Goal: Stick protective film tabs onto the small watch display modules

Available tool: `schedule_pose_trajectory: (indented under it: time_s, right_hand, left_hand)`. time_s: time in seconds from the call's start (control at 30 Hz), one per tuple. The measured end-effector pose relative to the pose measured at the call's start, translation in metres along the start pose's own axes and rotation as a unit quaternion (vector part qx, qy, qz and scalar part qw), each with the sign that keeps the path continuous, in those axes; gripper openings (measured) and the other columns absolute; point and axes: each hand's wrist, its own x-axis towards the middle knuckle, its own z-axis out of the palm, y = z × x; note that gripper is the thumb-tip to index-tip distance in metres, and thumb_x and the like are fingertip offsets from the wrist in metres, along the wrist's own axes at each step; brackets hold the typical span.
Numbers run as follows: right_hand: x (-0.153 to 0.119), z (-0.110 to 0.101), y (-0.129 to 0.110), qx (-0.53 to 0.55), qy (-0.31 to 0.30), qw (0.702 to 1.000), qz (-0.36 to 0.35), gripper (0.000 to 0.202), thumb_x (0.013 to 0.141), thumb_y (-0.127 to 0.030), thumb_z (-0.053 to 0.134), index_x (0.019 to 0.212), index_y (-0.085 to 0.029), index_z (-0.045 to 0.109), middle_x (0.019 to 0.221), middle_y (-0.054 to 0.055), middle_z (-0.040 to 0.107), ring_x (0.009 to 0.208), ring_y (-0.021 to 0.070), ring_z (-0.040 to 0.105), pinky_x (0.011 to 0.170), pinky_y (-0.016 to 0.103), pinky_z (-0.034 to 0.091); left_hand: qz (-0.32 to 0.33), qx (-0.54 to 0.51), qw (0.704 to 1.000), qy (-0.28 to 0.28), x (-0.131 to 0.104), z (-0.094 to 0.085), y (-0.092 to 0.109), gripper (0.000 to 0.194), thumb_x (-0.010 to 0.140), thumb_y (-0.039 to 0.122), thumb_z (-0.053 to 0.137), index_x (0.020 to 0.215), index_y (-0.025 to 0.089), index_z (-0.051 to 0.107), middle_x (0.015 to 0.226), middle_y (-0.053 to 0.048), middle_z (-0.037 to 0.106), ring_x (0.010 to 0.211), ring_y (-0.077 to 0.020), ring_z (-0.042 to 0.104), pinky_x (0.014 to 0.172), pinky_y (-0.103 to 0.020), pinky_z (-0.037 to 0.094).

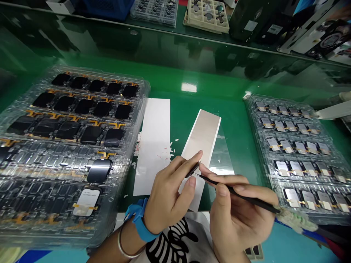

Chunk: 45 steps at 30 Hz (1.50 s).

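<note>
My left hand [170,193] is closed around a small dark screen module [193,170], held tilted between thumb and fingers and mostly hidden by them. In my right hand [241,215] is a pair of black tweezers [246,199], gripped like a pen. Their tip meets the module's edge, though I cannot make out whether they pinch anything there. Beneath both hands lies a beige sheet with white borders [203,133]. Just left of it is a white strip of paper [156,124], with small white and red scraps [171,149] scattered along its edges.
A clear tray [145,86] at left bears rows of black screen modules [95,86]. At right, another clear tray [255,146] carries modules with pale backs [292,197]. A raised shelf edge [153,29] crosses the back, with a beige compartment tray [207,27] on it.
</note>
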Motion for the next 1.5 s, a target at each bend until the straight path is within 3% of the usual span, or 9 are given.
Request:
schedule_pose_trajectory:
  time_s: [0.37, 0.77, 1.17, 1.5]
  right_hand:
    - [0.0000, -0.0007, 0.0042, 0.008, 0.003, 1.000, 0.003, 0.033, 0.082, 0.011, 0.054, 0.100, -0.016, 0.051, 0.091, 0.003, 0.072, 0.085, 0.0166, 0.075, 0.081, 0.037, 0.068]
    - [-0.0025, 0.0029, 0.0068, 0.049, 0.027, 0.998, 0.027, 0.029, 0.087, 0.007, 0.052, 0.103, -0.017, 0.051, 0.093, 0.005, 0.072, 0.093, 0.0223, 0.075, 0.082, 0.043, 0.068]
    - [-0.0019, 0.0043, 0.0085, 0.048, 0.021, 0.998, 0.024, 0.029, 0.087, 0.008, 0.052, 0.103, -0.017, 0.052, 0.093, 0.004, 0.072, 0.094, 0.0220, 0.076, 0.082, 0.042, 0.068]
    - [-0.0016, 0.0012, 0.0084, 0.020, 0.013, 1.000, 0.008, 0.030, 0.086, 0.006, 0.054, 0.103, -0.018, 0.052, 0.093, 0.004, 0.073, 0.094, 0.0221, 0.075, 0.079, 0.043, 0.069]
  left_hand:
    - [-0.024, 0.035, 0.999, -0.010, -0.0012, 0.0007, -0.0010, 0.047, 0.103, 0.025, 0.038, 0.150, 0.022, 0.043, 0.098, -0.005, 0.058, 0.084, -0.0165, 0.056, 0.072, -0.030, 0.047]
    - [-0.030, 0.055, 0.998, -0.009, -0.0003, 0.0009, 0.0006, 0.048, 0.102, 0.026, 0.038, 0.150, 0.020, 0.043, 0.100, -0.007, 0.059, 0.083, -0.0178, 0.057, 0.073, -0.032, 0.051]
    - [-0.029, 0.048, 0.998, -0.009, 0.0008, 0.0011, 0.0004, 0.048, 0.103, 0.024, 0.038, 0.151, 0.020, 0.041, 0.102, -0.007, 0.060, 0.085, -0.0176, 0.058, 0.076, -0.030, 0.051]
    - [-0.045, 0.064, 0.997, -0.012, 0.0000, 0.0016, -0.0010, 0.048, 0.102, 0.022, 0.038, 0.150, 0.024, 0.042, 0.097, -0.005, 0.059, 0.075, -0.0155, 0.055, 0.070, -0.029, 0.050]
